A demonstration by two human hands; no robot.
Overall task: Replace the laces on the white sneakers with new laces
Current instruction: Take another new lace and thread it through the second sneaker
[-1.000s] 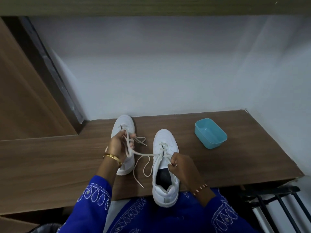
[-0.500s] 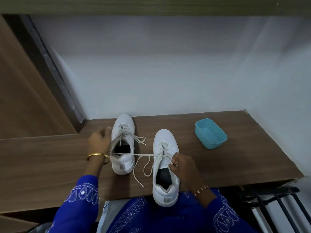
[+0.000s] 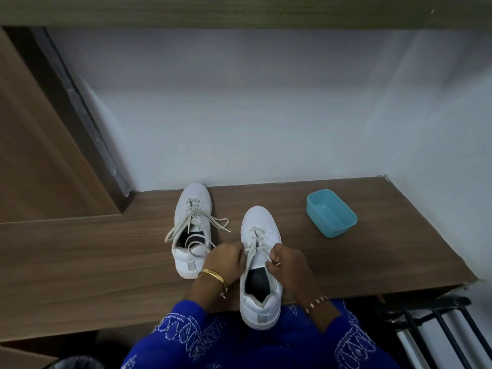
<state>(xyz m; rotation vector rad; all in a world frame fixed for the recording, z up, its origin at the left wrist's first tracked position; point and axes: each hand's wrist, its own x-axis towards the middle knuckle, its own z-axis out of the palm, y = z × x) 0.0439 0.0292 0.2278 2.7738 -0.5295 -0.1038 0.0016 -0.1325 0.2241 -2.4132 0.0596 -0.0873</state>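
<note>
Two white sneakers stand on a wooden desk (image 3: 80, 262), toes toward the wall. The left sneaker (image 3: 192, 227) has loose off-white laces (image 3: 197, 222) spilling over both sides and into its opening. The right sneaker (image 3: 261, 265) sits nearer, its heel over the desk's front edge. My left hand (image 3: 226, 262) pinches the lace (image 3: 253, 249) on the left side of this shoe's tongue. My right hand (image 3: 287, 265) pinches the lace on the right side. Both hands sit close together over the upper eyelets.
A teal plastic tub (image 3: 331, 213) stands on the desk to the right of the shoes. A white wall runs behind. A brown panel (image 3: 40, 155) rises at the left. A black metal rack (image 3: 439, 328) stands below the desk's right end.
My left hand has come back from the far left, past the left sneaker, to the right sneaker. The lace it had stretched sideways is now gathered at the shoe. My right hand barely moved.
</note>
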